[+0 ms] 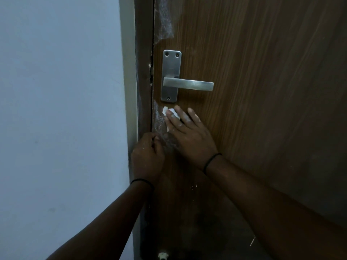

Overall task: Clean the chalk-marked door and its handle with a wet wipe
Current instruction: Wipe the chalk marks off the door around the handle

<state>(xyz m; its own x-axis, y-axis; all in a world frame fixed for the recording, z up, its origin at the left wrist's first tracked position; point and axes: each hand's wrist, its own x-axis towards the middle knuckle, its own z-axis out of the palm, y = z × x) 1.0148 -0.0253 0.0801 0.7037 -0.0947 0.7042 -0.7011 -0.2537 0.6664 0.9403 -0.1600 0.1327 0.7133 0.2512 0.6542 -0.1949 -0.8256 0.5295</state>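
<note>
**A:** What's in view?

**B:** A brown wooden door [262, 91], shut against its frame [143, 72], with a pale wall [56, 109] to the left. A silver lever handle [188, 85] sits on a metal plate [170, 76] near the door's left edge.

**A:** Where is the chalk?

**B:** White chalk smears [164, 21] run along that edge, one patch above the plate and another below it.

**A:** And the hands?

**B:** The right hand [187, 134] lies flat on the door just below the plate, fingers spread, pressing a white wipe [170, 112] against the wood. The wipe peeks out beneath the fingertips, beside the lower smear. The left hand [148, 156] is curled closed at the door's edge, lower down; I cannot tell whether it holds anything. Each wrist wears a thin black band [211, 162].
</note>
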